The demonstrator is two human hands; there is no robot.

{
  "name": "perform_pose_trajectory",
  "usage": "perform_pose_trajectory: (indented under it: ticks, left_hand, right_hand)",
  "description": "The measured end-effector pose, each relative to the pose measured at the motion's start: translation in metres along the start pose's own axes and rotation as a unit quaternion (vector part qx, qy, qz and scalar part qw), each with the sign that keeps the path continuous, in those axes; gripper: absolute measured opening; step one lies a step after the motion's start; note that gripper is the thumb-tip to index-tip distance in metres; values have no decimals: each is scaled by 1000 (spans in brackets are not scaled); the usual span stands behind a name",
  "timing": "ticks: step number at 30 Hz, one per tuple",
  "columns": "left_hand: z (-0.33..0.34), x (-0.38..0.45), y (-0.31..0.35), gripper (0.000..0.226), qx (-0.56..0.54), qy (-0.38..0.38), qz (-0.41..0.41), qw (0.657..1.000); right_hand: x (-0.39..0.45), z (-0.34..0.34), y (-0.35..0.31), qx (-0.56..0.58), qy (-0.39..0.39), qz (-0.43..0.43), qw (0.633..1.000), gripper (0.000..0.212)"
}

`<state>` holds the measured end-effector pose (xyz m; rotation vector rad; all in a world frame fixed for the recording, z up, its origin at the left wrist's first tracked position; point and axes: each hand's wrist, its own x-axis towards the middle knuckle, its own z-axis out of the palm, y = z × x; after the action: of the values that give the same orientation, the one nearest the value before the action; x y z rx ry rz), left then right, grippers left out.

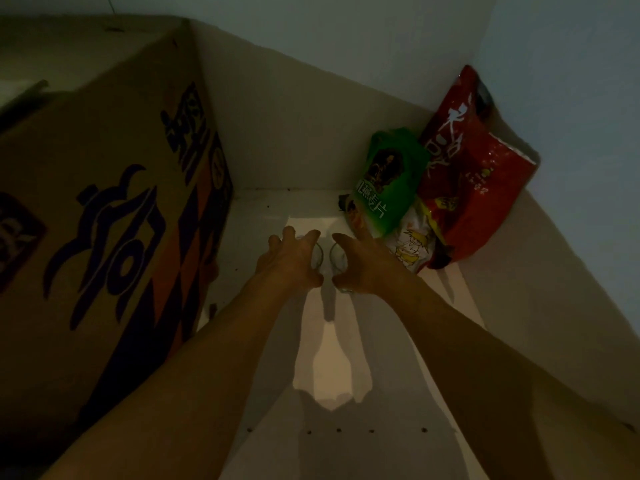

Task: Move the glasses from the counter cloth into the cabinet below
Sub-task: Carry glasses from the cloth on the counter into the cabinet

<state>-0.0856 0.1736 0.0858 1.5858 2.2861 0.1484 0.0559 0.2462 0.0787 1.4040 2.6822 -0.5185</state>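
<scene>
I look into a dim white cabinet (346,341). Two clear glasses stand side by side on its floor, near the middle. My left hand (291,263) wraps the left glass (317,256) from the left, fingers curled over its rim. My right hand (363,265) wraps the right glass (336,255) from the right in the same way. The thumbs nearly meet between the glasses. Most of each glass is hidden by the hands; only parts of the rims and bases show.
A large printed cardboard box (114,209) fills the cabinet's left side. Snack bags lean in the back right corner: a green one (388,181), a red one (474,174) and a white one (415,244). White walls close the back and right.
</scene>
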Motion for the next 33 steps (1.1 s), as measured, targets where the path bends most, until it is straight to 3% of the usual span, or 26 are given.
perform_pose_trajectory:
  ticks: [5,15,20,23,29,33]
  left_hand:
    - [-18,-11,2,99,25,-22,4,999]
    - [-74,-66,25,85,80,-27,19,996]
    - [-107,-138,50,78,100,-64,11,993]
    - [-142,-190,64,79,119,-77,16,990]
    - [-250,-284,110,66,118,-98,31,988]
    - [-332,-344,142,67,69,-146,42,986]
  right_hand:
    - [-7,-13,-4,-35,-9,-9,999,96]
    - [-66,-77,-28,-48,-37,-24,998,87]
    - [-147,-117,-52,-48,-61,-13,997,62]
    - [-204,-154,-68,-24,-92,1,996,57]
    - [-291,-250,-102,1,-163,40,986,80]
    - [-346,-346,-127,-2,-209,26,978,67]
